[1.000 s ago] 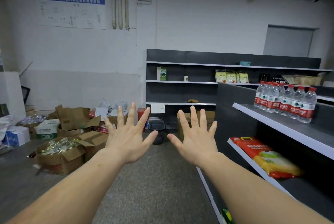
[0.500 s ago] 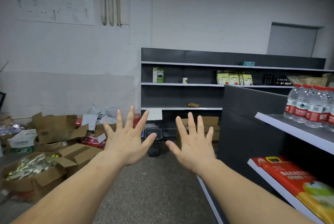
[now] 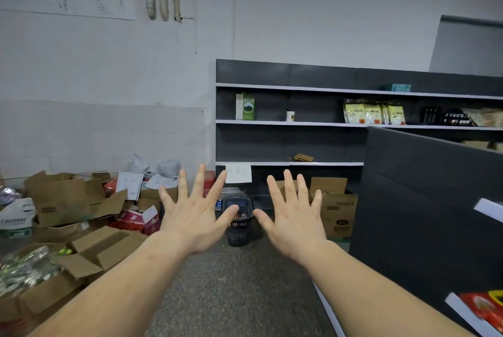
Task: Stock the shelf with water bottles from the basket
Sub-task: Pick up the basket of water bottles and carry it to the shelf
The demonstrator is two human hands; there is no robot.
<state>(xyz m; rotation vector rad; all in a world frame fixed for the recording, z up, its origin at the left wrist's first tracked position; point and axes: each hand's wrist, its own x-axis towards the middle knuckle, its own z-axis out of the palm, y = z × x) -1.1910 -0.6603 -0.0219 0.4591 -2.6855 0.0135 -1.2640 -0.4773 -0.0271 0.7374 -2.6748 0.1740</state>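
Two hands (image 3: 194, 217) (image 3: 295, 221) spread; boxes (image 3: 73, 200) left (basket (image 3: 238, 230) beyond)

left hand (image 3: 196, 221) and right hand (image 3: 295, 223) spread, empty, mid-frame, dark basket (image 3: 238, 223) on floor between them, cardboard boxes (image 3: 70, 202) lower left, shelf (image 3: 313, 124) behind

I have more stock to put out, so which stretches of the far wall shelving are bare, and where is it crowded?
On the far shelving, the middle board is bare between the green box and the yellow bags, apart from one small jar. The board below holds only a brown scrap. It gets crowded right of the yellow bags, where dark bottles stand.
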